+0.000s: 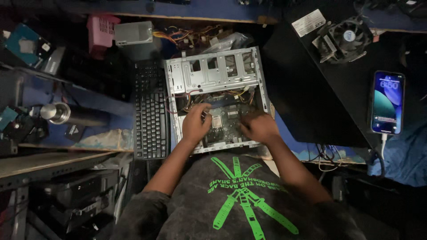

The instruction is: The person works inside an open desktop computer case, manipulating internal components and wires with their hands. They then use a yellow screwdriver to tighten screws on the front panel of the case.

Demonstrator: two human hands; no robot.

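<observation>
Head view: an open computer case (216,95) is seen lying on a blue tabletop (95,101), its long axis running from near to far, with both hands reaching down into it. A square processor (216,122) on the motherboard (222,133) sits between the hands, just right of the left hand (195,124) and just left of the right hand (258,127); the left is slightly nearer. Fingers of both hands are curled onto the board, clamped on nothing visible. Coloured cables (195,98) are bundled at the case's far side, under a metal drive cage (213,71). A black keyboard (151,115) lies left; a lit phone (388,102) lies well right.
</observation>
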